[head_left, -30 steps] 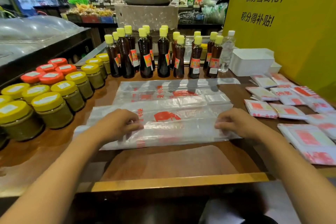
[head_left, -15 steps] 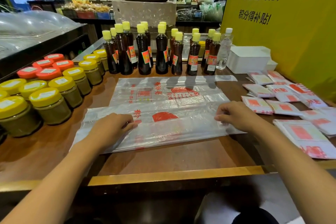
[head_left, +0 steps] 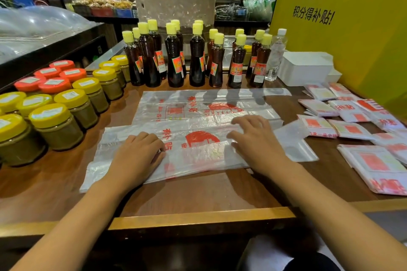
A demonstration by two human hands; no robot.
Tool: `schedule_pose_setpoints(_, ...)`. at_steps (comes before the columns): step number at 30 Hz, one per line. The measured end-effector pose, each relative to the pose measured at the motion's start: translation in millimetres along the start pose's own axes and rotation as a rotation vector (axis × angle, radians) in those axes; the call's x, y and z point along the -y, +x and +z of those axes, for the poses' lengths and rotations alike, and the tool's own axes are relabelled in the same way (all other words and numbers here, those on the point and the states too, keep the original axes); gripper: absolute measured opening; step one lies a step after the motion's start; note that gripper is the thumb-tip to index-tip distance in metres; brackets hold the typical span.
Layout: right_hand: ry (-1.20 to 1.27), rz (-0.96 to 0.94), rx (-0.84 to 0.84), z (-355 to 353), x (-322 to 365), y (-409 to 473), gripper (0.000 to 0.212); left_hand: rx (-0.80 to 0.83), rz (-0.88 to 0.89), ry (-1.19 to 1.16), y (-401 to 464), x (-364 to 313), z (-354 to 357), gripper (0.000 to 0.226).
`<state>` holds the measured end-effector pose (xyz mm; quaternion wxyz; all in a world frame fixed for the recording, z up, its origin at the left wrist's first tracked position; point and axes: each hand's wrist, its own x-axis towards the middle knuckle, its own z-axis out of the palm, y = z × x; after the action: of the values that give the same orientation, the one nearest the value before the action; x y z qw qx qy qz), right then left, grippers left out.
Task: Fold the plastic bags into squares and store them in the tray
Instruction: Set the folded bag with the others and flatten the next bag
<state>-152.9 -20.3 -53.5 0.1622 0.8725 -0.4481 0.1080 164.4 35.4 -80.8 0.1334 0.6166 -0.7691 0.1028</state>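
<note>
A clear plastic bag (head_left: 198, 152) with red print lies folded lengthwise into a long strip on the wooden counter. My left hand (head_left: 136, 156) presses flat on its left part. My right hand (head_left: 257, 141) rests on its right part with fingers spread and slightly bent. The strip's right end (head_left: 293, 141) sticks out past my right hand. A second bag (head_left: 198, 105) lies spread flat just behind the strip. Several folded bag squares (head_left: 350, 130) lie on the counter to the right. The white tray (head_left: 306, 68) stands at the back right.
Rows of dark bottles (head_left: 196, 61) with yellow caps stand behind the bags. Jars (head_left: 57, 125) with yellow and red lids fill the left side. A yellow sign (head_left: 352, 17) walls the right. The counter's front edge (head_left: 198, 220) lies close to me.
The near bag has been folded over into a narrower strip. My right hand slid left toward the middle, leaving the bag's right end free. My left hand moved slightly toward the centre.
</note>
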Motion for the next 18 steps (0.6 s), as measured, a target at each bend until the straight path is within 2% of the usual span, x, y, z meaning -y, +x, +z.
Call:
schedule_pose_setpoints(2,0.148,-0.038,0.088,3.1,11.2,1.5,0.033,0.033,0.004,-0.082,-1.0,1.8,-2.5,0.02)
schedule_pose_setpoints(5,0.329,0.022,0.23,12.7,15.9,-5.6,0.046,0.062,-0.002,-0.146,-3.3,4.0,-5.9,0.02)
schedule_pose_setpoints(7,0.36,0.068,0.255,19.1,16.4,-12.4,0.054,0.062,-0.033,-0.152,-4.1,3.4,-6.1,0.019)
schedule_pose_setpoints(9,0.354,0.102,0.253,22.2,19.1,-15.0,0.062,0.059,-0.079,-0.153,-0.3,-2.7,-7.9,0.026)
schedule_pose_setpoints(12,0.365,0.16,0.219,24.2,24.9,-14.4,0.051,0.06,-0.071,-0.181,21.1,-32.1,-14.2,0.041)
schedule_pose_setpoints(16,0.357,0.222,0.22,22.6,32.7,-17.3,0.046,0.118,-0.019,-0.17,35.1,-71.8,2.2,0.047)
schedule_pose_setpoints(18,0.354,0.226,0.228,19.7,34.0,-16.2,0.046,0.142,-0.058,-0.173,31.1,-76.1,15.0,0.047)
